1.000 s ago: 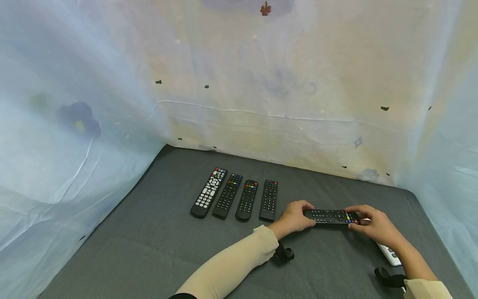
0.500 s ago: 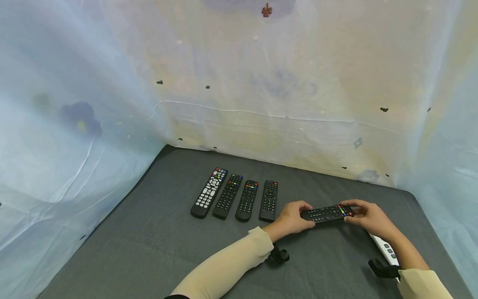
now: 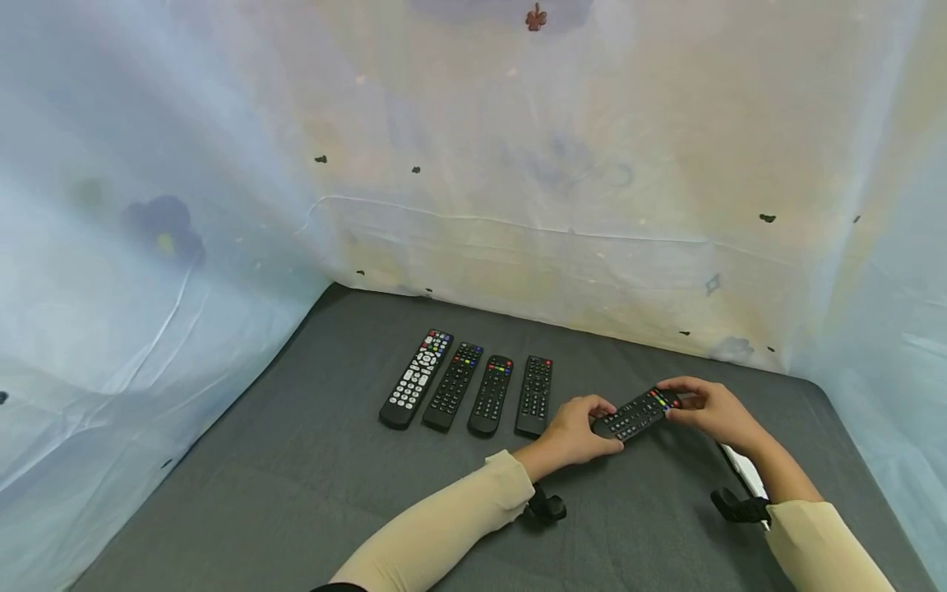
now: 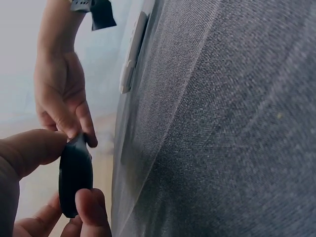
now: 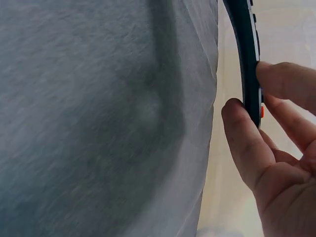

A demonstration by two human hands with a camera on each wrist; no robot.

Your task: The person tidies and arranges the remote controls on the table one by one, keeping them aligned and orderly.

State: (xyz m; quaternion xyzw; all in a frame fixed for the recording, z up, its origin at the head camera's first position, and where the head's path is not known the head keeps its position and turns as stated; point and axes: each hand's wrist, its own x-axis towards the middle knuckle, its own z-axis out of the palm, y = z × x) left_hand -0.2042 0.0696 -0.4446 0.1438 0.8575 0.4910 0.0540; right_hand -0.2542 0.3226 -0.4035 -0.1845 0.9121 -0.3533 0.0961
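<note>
A black remote control (image 3: 635, 416) with coloured buttons is held between both hands, slanting up to the right in the head view. My left hand (image 3: 575, 432) pinches its lower left end, and my right hand (image 3: 710, 411) pinches the end with the coloured buttons. In the left wrist view the remote (image 4: 75, 177) is seen end-on between finger and thumb. The right wrist view shows its thin edge (image 5: 249, 64) raised off the grey cloth. Under the right forearm lies a white remote (image 3: 746, 470), partly hidden.
Left of the hands, several black remotes lie side by side: one with white buttons (image 3: 416, 380), two slimmer ones (image 3: 453, 386) (image 3: 491, 396), and another (image 3: 534, 396) close to the left hand. A grey cloth-covered surface (image 3: 296, 493) carries them. Pale patterned curtains (image 3: 562, 189) enclose it.
The held remote has turned from nearly level to slanted, its coloured-button end swinging up and left with my right hand. My left hand has shifted slightly left. The row of remotes stays put.
</note>
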